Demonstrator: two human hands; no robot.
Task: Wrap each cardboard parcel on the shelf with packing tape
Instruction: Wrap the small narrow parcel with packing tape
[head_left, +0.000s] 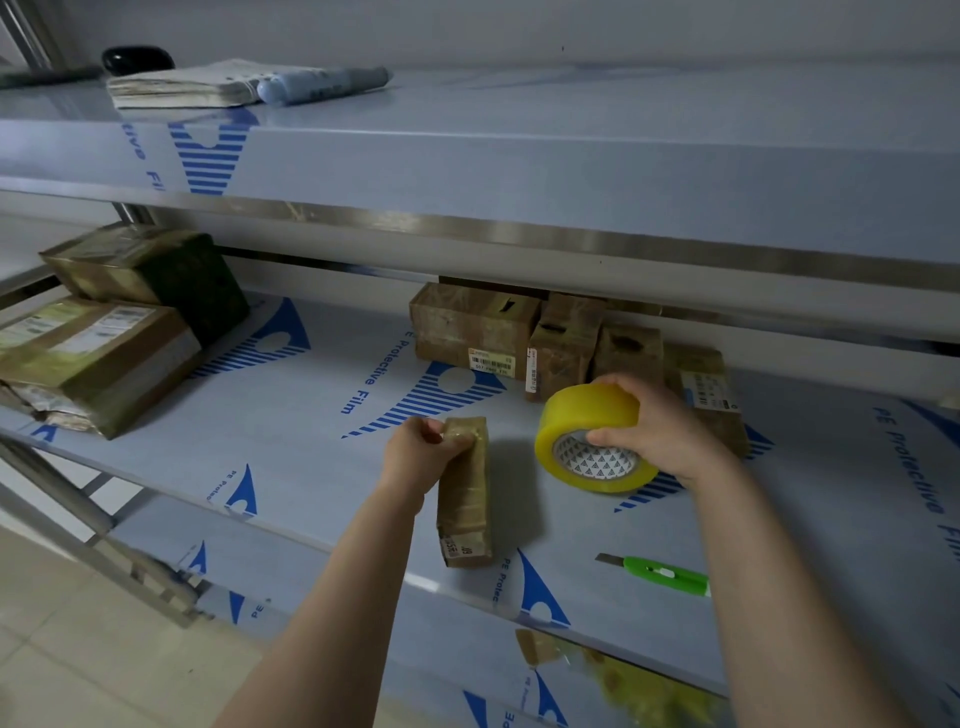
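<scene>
Pinching the slim parcel's (464, 501) far end with my left hand (421, 452) on the shelf (311, 441), I clasped the tape roll (587, 413) in my right hand (657, 431) at its two o'clock.

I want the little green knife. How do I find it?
Look at the middle shelf covered in blue-printed film. Near its front edge, below the right hand holding the yellow tape roll, lies the knife. It is the only bright green thing, flat and thin, unlike the brown parcels.
</scene>
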